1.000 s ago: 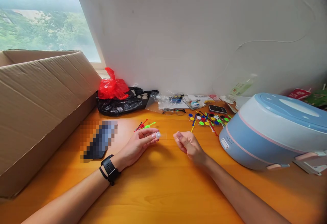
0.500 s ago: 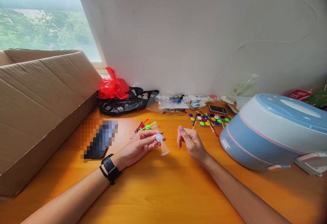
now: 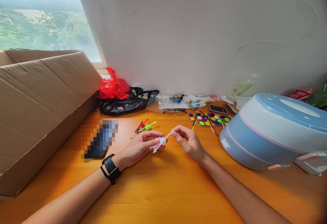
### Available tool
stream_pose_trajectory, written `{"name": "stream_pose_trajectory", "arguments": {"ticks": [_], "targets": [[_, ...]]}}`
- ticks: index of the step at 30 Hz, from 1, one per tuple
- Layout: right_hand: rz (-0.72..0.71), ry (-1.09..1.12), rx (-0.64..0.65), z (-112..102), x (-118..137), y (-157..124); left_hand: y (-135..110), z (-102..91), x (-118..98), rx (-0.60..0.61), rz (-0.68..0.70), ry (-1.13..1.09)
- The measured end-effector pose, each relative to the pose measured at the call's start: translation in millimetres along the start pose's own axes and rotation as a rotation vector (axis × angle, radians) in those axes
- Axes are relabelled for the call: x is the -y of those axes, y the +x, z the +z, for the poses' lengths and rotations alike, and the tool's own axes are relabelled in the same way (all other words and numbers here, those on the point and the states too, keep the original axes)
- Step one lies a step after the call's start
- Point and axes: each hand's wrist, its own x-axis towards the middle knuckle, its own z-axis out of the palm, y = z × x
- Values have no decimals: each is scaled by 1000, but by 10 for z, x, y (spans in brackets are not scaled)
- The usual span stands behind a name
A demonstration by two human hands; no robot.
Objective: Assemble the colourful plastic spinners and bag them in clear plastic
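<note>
A white plastic arrow spinner [image 3: 162, 140] with a round hub is held by the hub between the thumb and fingers of my left hand [image 3: 143, 148]. My right hand [image 3: 189, 142] is closed at the spinner's upper right end, thumb and forefinger at its tip. The arrow's pointed end slants down to the left, over the table. Just behind my left hand lies a small group of finished-looking spinners, among them a green arrow spinner [image 3: 148, 127] and a red one. Part of the hub is covered by my left fingers.
Several coloured discs and arrows [image 3: 206, 119] lie behind my right hand. A blue and white lunch box [image 3: 270, 132] stands right, a cardboard box [image 3: 46, 108] left. A blurred dark phone-like slab [image 3: 99, 140], glasses [image 3: 175, 112], bags [image 3: 122, 103] and a small black device [image 3: 218, 109] also lie on the table.
The spinner's arrow was blurred by spinning and now stands still, slanting up to the right. My right hand has moved slightly left to its tip.
</note>
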Motion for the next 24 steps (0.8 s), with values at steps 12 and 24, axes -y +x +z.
{"name": "stream_pose_trajectory", "arguments": {"ticks": [12, 24], "targets": [[108, 66, 179, 138, -87, 13, -84, 171, -105, -35, 227, 594], [207, 50, 224, 228, -27, -25, -56, -214, -233, -266, 804, 1983]]}}
